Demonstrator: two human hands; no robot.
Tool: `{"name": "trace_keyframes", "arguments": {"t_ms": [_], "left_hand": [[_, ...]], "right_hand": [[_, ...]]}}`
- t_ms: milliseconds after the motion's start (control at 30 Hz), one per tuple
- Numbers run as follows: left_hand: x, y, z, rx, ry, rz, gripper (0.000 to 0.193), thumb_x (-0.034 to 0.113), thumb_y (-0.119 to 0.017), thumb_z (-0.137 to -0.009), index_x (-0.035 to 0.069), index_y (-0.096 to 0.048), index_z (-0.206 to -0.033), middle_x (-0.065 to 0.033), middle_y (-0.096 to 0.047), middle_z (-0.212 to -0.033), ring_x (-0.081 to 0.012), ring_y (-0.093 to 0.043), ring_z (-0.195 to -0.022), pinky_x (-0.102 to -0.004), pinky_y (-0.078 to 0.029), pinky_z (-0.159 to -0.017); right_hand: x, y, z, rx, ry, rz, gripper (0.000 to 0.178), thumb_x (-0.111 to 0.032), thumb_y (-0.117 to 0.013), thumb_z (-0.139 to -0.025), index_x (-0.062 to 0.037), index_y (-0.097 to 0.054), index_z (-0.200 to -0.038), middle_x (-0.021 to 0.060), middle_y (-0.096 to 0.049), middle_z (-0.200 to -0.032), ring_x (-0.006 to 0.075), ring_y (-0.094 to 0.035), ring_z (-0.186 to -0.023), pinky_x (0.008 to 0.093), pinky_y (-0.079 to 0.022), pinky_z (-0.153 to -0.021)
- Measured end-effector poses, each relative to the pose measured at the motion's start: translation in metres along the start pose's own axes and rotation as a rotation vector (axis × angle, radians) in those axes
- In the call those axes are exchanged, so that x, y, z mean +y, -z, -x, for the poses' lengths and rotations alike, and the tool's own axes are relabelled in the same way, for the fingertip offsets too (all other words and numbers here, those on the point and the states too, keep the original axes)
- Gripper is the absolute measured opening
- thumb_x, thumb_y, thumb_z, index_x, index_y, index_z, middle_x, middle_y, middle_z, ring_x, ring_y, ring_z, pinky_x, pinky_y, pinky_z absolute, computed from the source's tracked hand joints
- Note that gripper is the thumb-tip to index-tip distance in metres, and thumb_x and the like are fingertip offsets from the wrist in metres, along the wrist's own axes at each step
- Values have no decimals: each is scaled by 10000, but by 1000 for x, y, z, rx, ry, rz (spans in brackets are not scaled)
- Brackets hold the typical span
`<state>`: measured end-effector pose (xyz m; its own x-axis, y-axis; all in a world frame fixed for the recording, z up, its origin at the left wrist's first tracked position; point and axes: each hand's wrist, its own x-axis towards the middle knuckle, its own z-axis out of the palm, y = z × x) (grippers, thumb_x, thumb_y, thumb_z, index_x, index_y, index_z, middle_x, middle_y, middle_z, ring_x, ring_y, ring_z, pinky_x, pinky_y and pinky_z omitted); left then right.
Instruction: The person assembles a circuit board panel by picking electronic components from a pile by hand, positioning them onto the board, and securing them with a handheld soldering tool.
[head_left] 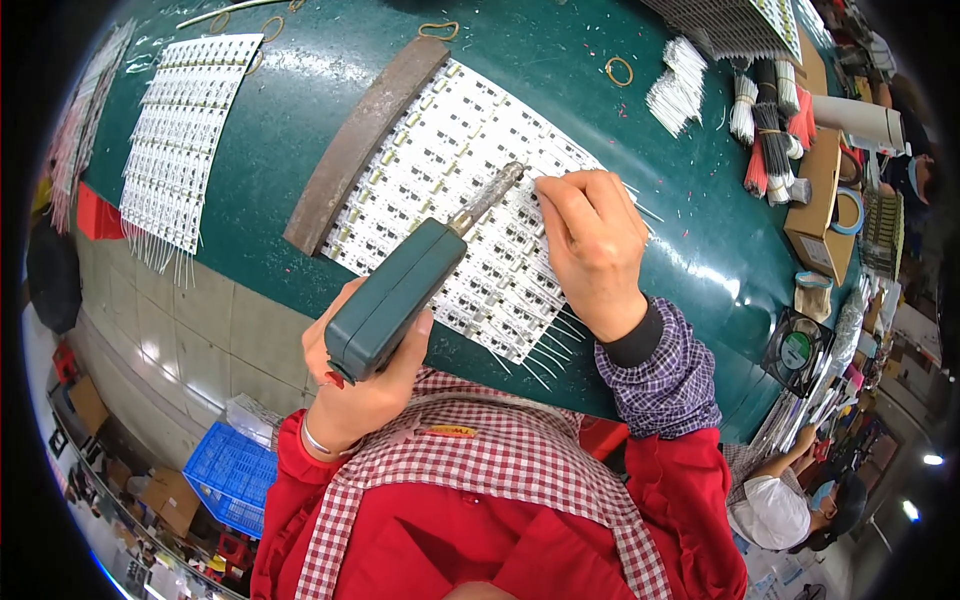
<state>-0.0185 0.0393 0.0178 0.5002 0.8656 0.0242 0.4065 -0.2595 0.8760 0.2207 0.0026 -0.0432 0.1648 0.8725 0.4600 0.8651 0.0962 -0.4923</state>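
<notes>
"Looking at the head view, what could go wrong here?"

"The tip of the green gun-shaped tool (395, 300) is just beside the right hand (597, 240). If the left hand (372, 402) wavers, the tip could touch a finger, or mark a neighbouring part if it is hot."

"And the white panel (470, 115)?"

"It lies on the green table (690, 190) in front of the person, a metal bar (362, 140) along its left side. A tug on its loose wires (545, 350) could probably skew it."

"How are the hands posed?"

"The left is wrapped around the tool's handle, which slants up and rightward across the panel. The right arches over the panel's right part, wrist bent, thumb and forefinger pinched together; whether they grip a wire, one cannot tell."
</notes>
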Motion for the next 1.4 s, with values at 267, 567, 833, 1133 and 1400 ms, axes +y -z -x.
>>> {"name": "trace_keyframes", "arguments": {"t_ms": [267, 567, 833, 1133, 1400], "left_hand": [[-6, -3, -2, -16, -47, 10, 139, -35, -771, -797, -30, -725, -928, -132, -690, -877, -192, -636, -661, -292, -500, -572], [-12, -2, 9, 53, -10, 18, 179, -16, -781, -790, -32, -741, -964, -144, -723, -870, -232, -668, -682, -309, -535, -610], [-8, -3, 6, 91, -14, -10, 197, 15, -811, -788, -27, -753, -971, -142, -740, -875, -243, -696, -693, -314, -548, -623], [-13, -5, 15, 155, 165, 41, 187, 54, -828, -827, -29, -745, -973, -102, -747, -865, -166, -686, -679, -307, -533, -616], [-5, -7, 13, 233, 210, 93, 229, 58, -834, -827, -43, -739, -1009, -94, -752, -879, -147, -688, -716, -290, -532, -640]], "right_hand": [[-1, 0, -1, -13, -24, 6, 202, 66, -740, -761, -15, -674, -934, 102, -602, -868, 276, -604, -787, 379, -506, -668], [0, -1, -1, -12, -19, -6, 198, 69, -733, -767, -14, -674, -936, 106, -599, -864, 279, -604, -784, 381, -508, -663], [2, 6, -5, -1, -34, -18, 186, 66, -738, -772, -21, -668, -921, 98, -597, -860, 277, -604, -780, 375, -503, -651], [99, 39, -24, 164, -154, 362, 122, -20, -756, -815, -59, -723, -926, 67, -634, -929, 278, -593, -889, 387, -503, -753], [125, 25, -26, 99, -91, 377, 147, -17, -731, -825, -39, -616, -914, 110, -594, -911, 317, -571, -887, 421, -487, -762]]}}
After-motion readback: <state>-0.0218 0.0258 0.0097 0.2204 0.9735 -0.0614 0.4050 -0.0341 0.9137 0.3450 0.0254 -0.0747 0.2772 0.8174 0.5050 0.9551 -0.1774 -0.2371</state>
